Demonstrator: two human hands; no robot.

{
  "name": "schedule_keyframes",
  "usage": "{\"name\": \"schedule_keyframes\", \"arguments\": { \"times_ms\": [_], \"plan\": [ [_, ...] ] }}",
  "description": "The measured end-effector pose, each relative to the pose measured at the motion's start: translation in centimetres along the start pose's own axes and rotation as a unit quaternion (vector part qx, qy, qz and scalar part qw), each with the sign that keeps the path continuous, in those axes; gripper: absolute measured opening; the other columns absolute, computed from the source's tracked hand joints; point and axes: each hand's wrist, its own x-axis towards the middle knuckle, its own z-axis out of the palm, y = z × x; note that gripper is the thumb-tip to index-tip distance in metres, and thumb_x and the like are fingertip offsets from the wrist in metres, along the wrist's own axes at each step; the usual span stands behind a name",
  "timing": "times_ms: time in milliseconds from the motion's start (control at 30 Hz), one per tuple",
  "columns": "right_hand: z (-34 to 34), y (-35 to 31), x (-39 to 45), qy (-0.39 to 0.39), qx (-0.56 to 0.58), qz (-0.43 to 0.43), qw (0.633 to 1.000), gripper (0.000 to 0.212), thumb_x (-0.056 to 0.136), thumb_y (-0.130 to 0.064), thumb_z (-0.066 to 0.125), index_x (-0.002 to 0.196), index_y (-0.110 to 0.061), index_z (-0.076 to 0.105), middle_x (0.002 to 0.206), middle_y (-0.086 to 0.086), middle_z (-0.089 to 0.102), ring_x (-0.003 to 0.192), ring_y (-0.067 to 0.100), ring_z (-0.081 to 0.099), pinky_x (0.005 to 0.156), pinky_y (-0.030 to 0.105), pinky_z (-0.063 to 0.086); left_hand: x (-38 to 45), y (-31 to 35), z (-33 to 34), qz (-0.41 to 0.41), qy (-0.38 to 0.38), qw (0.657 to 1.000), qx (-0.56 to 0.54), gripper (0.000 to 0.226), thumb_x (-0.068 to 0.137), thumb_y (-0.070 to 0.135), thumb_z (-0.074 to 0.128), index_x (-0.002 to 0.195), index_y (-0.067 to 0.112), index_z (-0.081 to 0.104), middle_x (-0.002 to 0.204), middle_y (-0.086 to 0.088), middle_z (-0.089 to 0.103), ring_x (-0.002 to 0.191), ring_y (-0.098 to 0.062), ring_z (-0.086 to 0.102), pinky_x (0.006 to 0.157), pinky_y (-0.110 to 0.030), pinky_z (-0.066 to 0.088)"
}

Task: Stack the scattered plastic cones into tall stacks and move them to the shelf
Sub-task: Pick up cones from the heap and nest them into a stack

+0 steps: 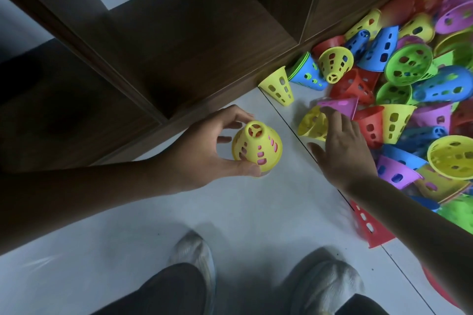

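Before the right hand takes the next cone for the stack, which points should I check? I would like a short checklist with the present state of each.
1. Left hand grips the stack, yellow cone on top: ok.
2. Stack base rests on the floor: cannot tell.
3. Right hand has reached the lying yellow cone: ok.
4. Right hand's fingers curled round it: not ok, they look straight.
5. Shelf compartment beside the stack is free: ok.

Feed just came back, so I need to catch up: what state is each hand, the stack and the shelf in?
Left hand: grips the yellow-topped stack.
Yellow-topped stack: upright on the floor, narrow end up, pink showing through its holes.
Right hand: fingers spread, reaching onto a yellow cone lying on its side.
Yellow cone: on its side at the pile's edge.
Cone pile: loose, unstacked.
Shelf: visible compartments hold no cones.
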Motion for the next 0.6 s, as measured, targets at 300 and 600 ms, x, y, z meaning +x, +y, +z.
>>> {"name": "schedule_keyframes", "arguments": {
  "times_ms": [300,600],
  "plan": [
    [0.1,-0.1,0.2,-0.013,0.029,-0.003,1.0,0.059,0.093,-0.026,0.065,0.141,-0.014,0.031,0.123,0.019,0.059,0.112,0.039,0.054,0.095,0.048,0.048,0.3,-0.4,1.2,-0.04,-0.033,0.997,-0.058,0.063,0.07,0.033,0.086,0.122,0.028,0.052,0.126,0.014,0.06,0.121,-0.014,0.061,0.097,-0.038,0.057],
    [-5.9,-1.1,-5.3,0.034,0.233,0.025,0.972,0.058,0.094,-0.023,0.064,0.145,-0.026,0.035,0.132,0.004,0.056,0.119,0.018,0.054,0.09,0.02,0.038,0.5,0.0,3.2,-0.012,-0.062,0.996,-0.061,0.055,0.075,0.02,0.088,0.116,0.032,0.052,0.123,0.018,0.061,0.117,-0.008,0.061,0.091,-0.027,0.057]
  ]
}}
